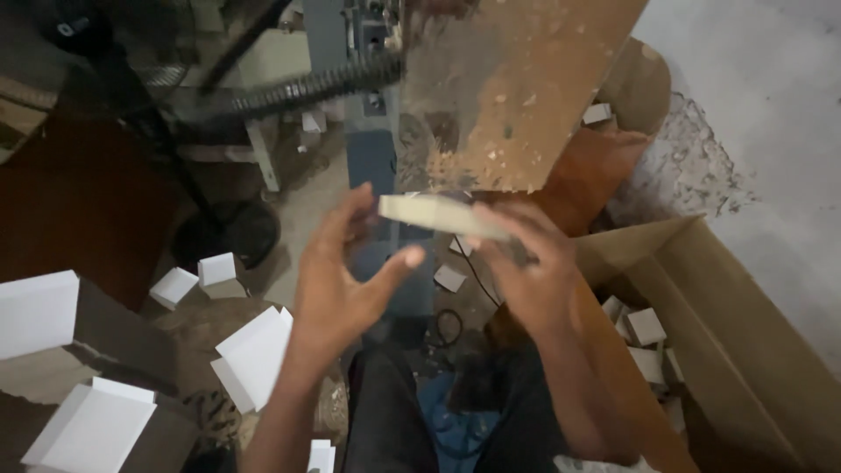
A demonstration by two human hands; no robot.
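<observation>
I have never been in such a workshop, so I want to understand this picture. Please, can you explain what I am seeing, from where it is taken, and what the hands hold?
The picture comes from a camera worn on a person's head, looking down at their own two bare hands. The right hand holds a thin pale flat piece by one end, in a closed grip. The left hand is open beside it, fingers spread, close to the piece; whether it touches is unclear. Just behind stands a machine with a dusty brown table and a ribbed black hose. On the right is an open cardboard box with small pale blocks inside. More white pieces lie on the floor at left.
</observation>
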